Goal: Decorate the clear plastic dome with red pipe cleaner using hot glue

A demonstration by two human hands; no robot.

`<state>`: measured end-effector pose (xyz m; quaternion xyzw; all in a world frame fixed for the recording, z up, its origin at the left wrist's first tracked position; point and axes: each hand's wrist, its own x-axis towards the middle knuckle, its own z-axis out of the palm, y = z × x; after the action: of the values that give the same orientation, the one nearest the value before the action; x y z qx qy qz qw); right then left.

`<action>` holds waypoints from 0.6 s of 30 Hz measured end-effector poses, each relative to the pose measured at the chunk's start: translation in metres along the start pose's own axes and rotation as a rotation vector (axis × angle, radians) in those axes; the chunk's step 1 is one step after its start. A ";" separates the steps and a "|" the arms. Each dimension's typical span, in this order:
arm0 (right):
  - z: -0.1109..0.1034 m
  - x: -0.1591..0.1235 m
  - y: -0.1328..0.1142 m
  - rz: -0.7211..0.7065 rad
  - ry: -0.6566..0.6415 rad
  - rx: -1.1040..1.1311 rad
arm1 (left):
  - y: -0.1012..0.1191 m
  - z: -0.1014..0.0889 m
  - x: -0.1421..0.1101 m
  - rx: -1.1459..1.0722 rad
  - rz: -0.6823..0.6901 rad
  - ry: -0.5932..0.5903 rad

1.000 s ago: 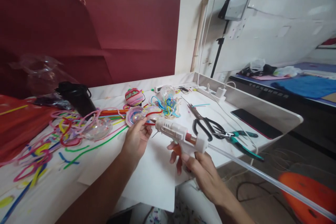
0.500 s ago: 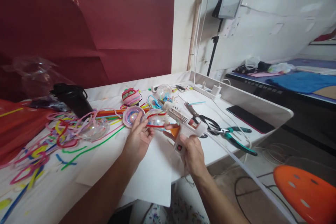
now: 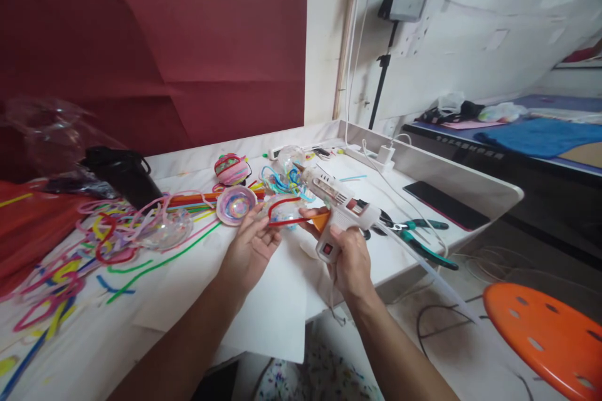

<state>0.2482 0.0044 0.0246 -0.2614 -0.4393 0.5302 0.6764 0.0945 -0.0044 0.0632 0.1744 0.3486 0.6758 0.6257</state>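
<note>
My right hand (image 3: 350,257) wraps the handle of a white hot glue gun (image 3: 345,207), a finger at its orange trigger. A long clear glue stick (image 3: 418,263) trails from its back end. My left hand (image 3: 249,247) pinches the near-left edge of a clear plastic half-ball (image 3: 282,208). A bent red pipe cleaner (image 3: 282,199) runs over this half-ball. The gun's nozzle points to the upper left, just above and beyond the half-ball; whether it touches anything is unclear. A pink-and-purple lined half-ball (image 3: 236,205) lies just beyond my left fingers.
Loose pipe cleaners (image 3: 70,269) and another clear half-ball (image 3: 164,230) spread across the left. A wrapped pink-and-red ball (image 3: 232,168) stands behind. Green-handled pliers (image 3: 427,244) and a phone (image 3: 444,203) lie right. White paper (image 3: 263,307) is below my hands; an orange stool (image 3: 545,338) stands off the table.
The glue gun has shifted slightly right and swung a little, now covering much of the scissors. My left hand and the clear half-ball have moved slightly right. The view has shifted a little.
</note>
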 end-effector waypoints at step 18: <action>-0.018 -0.002 -0.012 0.093 -0.146 -0.034 | -0.003 -0.003 0.002 0.071 0.016 0.103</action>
<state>0.2699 0.0004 0.0253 -0.2537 -0.4838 0.5710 0.6129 0.0941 -0.0036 0.0586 0.1643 0.4028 0.6759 0.5949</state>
